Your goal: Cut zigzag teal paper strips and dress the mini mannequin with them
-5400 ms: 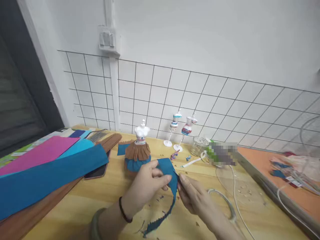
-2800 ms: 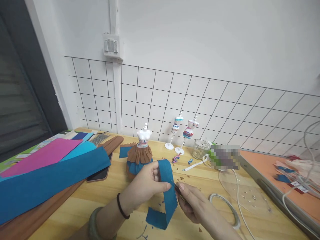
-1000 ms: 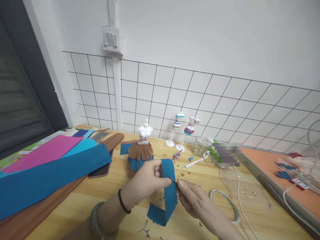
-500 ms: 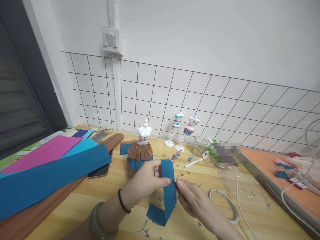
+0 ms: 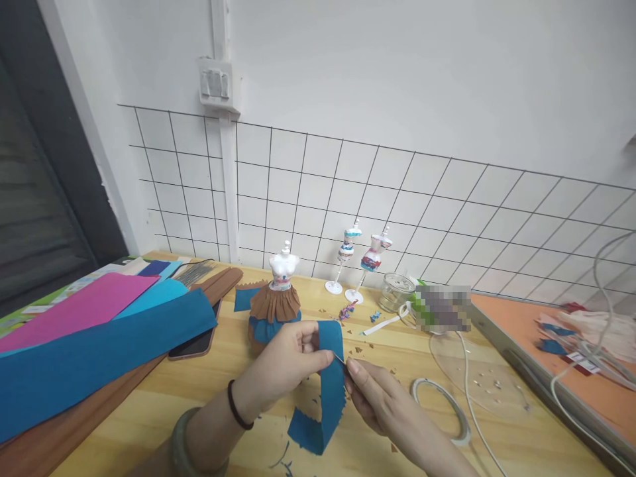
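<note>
A strip of blue fabric point(image 5: 332, 381) with a zigzag-cut edge hangs from my left hand point(image 5: 293, 354), pinched between thumb and fingers near its top. My right hand point(image 5: 380, 397) is closed on a thin pointed metal tool point(image 5: 340, 359), mostly hidden by the fingers, whose tip meets the strip beside my left thumb. Just behind my left hand stands a small white dress form point(image 5: 283, 270) wearing a skirt with a brown gathered layer point(image 5: 275, 303) over a blue one point(image 5: 271, 328).
Two small wrapped dress forms point(image 5: 349, 245), a glass jar point(image 5: 397, 293) and a roll of tape point(image 5: 462, 424) are to the right. Long fabric pieces point(image 5: 99, 361) and a phone point(image 5: 196, 341) lie left. A white cable point(image 5: 472, 384) crosses the right side. Scraps dot the wooden table point(image 5: 223, 377).
The view has shifted slightly, so everything sits a little further left. Both hands keep nearly the same hold on the strip and the metal tool.
</note>
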The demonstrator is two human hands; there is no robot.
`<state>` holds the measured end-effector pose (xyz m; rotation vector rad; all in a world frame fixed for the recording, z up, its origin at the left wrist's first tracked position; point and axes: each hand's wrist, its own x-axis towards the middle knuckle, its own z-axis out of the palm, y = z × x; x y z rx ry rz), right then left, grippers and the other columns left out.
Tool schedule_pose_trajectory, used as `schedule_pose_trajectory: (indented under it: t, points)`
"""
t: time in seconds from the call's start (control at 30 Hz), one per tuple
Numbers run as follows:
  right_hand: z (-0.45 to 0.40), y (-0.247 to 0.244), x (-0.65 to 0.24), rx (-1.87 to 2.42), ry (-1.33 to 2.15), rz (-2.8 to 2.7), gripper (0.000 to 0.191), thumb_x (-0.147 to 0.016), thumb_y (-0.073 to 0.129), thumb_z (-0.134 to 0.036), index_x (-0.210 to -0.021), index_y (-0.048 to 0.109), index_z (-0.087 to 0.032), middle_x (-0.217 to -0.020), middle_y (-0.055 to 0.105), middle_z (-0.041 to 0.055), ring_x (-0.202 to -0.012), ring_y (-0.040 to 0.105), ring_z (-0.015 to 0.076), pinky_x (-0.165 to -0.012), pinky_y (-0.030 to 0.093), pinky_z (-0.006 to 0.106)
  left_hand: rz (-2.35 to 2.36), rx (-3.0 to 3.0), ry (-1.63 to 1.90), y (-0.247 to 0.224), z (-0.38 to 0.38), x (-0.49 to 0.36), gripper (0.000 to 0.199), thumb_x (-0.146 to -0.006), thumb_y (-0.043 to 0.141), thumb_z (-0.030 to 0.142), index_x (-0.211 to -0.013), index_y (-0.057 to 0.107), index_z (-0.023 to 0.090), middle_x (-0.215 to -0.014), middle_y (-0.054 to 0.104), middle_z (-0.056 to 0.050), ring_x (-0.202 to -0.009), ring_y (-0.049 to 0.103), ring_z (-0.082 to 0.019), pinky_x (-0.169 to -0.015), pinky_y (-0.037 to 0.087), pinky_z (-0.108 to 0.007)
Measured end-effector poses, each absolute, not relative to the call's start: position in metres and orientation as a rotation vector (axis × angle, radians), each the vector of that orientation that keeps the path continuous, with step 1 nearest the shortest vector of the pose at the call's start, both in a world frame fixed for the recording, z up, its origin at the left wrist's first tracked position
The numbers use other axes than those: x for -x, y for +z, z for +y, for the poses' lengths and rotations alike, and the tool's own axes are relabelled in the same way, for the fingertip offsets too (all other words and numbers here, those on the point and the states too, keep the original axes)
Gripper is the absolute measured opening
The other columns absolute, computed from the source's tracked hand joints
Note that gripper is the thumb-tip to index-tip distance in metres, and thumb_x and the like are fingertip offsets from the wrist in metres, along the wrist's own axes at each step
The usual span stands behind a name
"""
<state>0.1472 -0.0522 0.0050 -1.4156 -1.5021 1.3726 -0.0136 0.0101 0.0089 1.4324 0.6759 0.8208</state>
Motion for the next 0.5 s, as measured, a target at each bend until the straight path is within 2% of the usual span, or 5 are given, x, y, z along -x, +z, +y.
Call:
schedule_pose_trajectory:
  t: [0.2, 0.4, 0.5]
  points:
    - [-0.052, 0.006, -0.1461, 1.391, 1.352, -1.525, 0.043, -0.087, 0.031, -0.055, -0.063, 0.036, -0.02, -0.051, 0.025, -0.0083, -0.046, 0.019, 0.0078, -0.041, 0.015, 0.022, 0.636, -1.368, 0.819, 0.0093, 0.0096, 0.0123, 0.017, -0.067, 0.065, 0.026, -0.079, 0.062, 0.015, -0.067, 0.061, -0.002, -0.074, 0.058, -0.018, -0.068, 0.044, -0.029]
    - [-0.052, 0.0084, -0.1453, 1.372, 1.361, -1.449, 0.043, -0.084, 0.035, -0.059, -0.065, 0.036, -0.02, -0.057, 0.026, -0.0067, -0.049, 0.019, 0.0083, -0.043, 0.015, 0.022, 0.672, -1.285, 0.853, 0.0118, 0.004, 0.0083, 0.018, -0.065, 0.067, 0.021, -0.078, 0.055, 0.016, -0.066, 0.06, 0.001, -0.059, 0.055, -0.011, -0.055, 0.043, -0.023]
    - [-0.0516, 0.0079, -0.1457, 1.348, 1.361, -1.435, 0.042, -0.085, 0.035, -0.057, -0.065, 0.036, -0.02, -0.056, 0.023, -0.0076, -0.049, 0.017, 0.0084, -0.043, 0.014, 0.022, 0.674, -1.242, 0.879, 0.0104, 0.0021, 0.0055, 0.022, -0.066, 0.067, 0.019, -0.082, 0.052, 0.016, -0.064, 0.06, 0.002, -0.057, 0.055, -0.01, -0.053, 0.043, -0.021]
